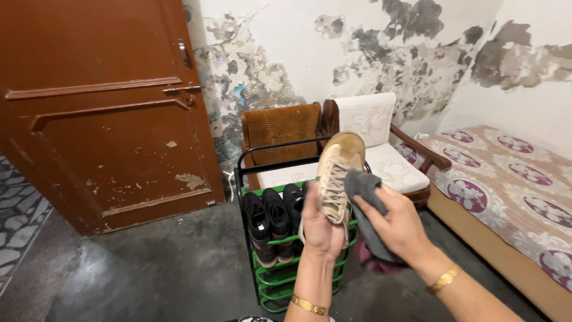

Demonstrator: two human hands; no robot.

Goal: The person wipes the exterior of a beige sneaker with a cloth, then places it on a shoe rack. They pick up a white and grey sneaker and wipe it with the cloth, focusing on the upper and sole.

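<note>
My left hand [319,226] holds a beige lace-up shoe [336,173] upright, toe pointing up, in the middle of the view. My right hand [400,223] grips a grey cloth [362,186] and presses it against the shoe's right side. Both wrists wear gold bangles. Just behind and below the hands stands a green and black shoe rack [280,274] with several black shoes [271,217] on its top shelf.
A brown wooden door [101,107] stands at the left. Behind the rack are two wooden chairs, one with a brown back [280,125] and one with white cushions [381,149]. A bed with a floral cover [512,185] runs along the right. The wall paint is peeling.
</note>
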